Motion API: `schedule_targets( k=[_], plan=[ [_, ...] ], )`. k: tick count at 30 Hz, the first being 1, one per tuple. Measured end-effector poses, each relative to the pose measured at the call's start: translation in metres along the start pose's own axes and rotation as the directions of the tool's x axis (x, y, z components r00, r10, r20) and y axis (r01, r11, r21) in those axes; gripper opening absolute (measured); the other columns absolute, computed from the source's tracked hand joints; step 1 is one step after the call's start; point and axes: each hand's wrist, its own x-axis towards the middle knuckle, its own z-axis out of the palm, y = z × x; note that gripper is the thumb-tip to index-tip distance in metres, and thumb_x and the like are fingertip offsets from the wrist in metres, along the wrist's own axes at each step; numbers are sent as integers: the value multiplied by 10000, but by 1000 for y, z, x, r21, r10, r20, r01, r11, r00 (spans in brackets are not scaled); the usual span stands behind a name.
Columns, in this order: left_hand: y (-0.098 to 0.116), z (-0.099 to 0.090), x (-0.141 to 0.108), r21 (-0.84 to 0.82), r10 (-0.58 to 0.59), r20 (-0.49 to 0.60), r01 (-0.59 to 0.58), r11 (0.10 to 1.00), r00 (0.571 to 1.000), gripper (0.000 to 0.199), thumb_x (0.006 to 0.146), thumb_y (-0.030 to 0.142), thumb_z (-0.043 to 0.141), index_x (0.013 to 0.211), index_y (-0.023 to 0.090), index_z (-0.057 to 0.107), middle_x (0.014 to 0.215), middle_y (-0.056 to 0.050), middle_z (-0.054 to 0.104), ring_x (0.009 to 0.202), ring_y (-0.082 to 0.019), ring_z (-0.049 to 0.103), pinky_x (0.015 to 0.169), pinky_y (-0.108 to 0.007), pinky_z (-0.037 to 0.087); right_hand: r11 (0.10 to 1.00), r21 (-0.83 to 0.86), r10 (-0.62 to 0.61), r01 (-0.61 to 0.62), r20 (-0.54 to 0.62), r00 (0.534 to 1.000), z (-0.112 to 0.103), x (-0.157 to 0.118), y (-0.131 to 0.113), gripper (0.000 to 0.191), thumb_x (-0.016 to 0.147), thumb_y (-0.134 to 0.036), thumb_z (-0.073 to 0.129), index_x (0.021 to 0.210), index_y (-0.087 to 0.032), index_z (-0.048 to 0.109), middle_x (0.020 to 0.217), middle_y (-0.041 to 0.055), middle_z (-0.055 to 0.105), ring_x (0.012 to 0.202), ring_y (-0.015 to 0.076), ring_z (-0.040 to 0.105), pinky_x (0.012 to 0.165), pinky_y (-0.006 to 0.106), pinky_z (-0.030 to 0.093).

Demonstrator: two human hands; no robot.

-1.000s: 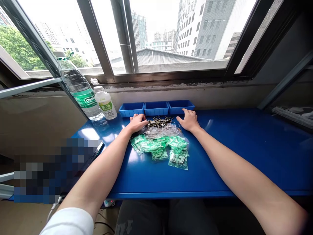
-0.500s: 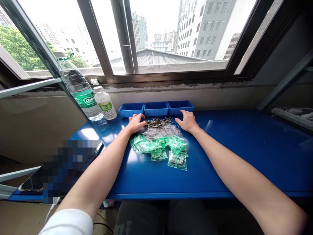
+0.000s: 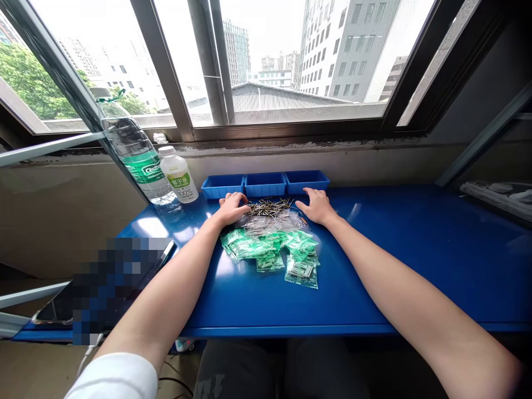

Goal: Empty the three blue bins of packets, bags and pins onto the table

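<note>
Pins (image 3: 269, 207) between left hand (image 3: 233, 209) and right hand (image 3: 316, 206), middle of the frame.
Left thumb and curled fingers stand apart at the pins' left edge; right thumb and fingers are spread just beside their right edge, fingertips near the rightmost of three blue bins (image 3: 265, 192). Lower in the frame lie clear bags (image 3: 272, 223), then green bags (image 3: 266, 244), on the table (image 3: 249, 302). White bottle (image 3: 181, 180) stands left of centre.

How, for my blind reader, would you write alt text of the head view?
Bare left hand and right hand flank a pile of thin metallic pieces on a blue table, three blue bins behind and green packets in front.
</note>
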Motion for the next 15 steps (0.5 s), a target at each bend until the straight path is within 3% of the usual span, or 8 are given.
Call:
schedule_targets(
  k=[3, 10, 13, 15],
  plan=[
    [0, -1, -1, -47, -21, -23, 20, 999, 1000, 321, 746, 376, 484, 1017, 223, 564, 1141, -52, 597, 1165, -292, 416, 983, -457, 301, 1000, -7, -1, 1, 6, 1000, 1, 1, 1, 645, 824, -482, 490, 1350, -109, 464, 1298, 160, 547, 1241, 344, 405, 1039, 463, 351],
    [-3, -1, -2, -76, -38, 46, 42, 996, 998, 473, 712, 393, 523, 1158, 250, 587, 1140, -63, 604, 1200, -321, 407, 1045, -497, 251, 1000, 9, -22, 21, 28, 999, 4, 3, 5, 647, 831, -490, 498, 1354, -110, 457, 1298, 162, 546, 1239, 342, 401, 1030, 468, 350],
    [-9, -1, 0, -302, 56, 17, -48, 952, 998, 439, 700, 329, 497, 1113, 222, 601, 1102, -43, 665, 1175, -288, 468, 1054, -479, 277, 1000, 13, -28, 27, 37, 999, 4, 3, 5, 645, 835, -490, 501, 1356, -113, 453, 1305, 165, 540, 1245, 344, 396, 1028, 471, 353],
    [-14, -1, 2, -506, 70, -50, -86, 858, 996, 439, 690, 305, 474, 1092, 180, 596, 1053, -56, 691, 1093, -259, 547, 1012, -439, 359, 999, 16, -29, 29, 42, 999, 3, 3, 5, 645, 839, -491, 500, 1359, -113, 450, 1310, 165, 537, 1248, 346, 394, 1026, 472, 355]
  ],
)
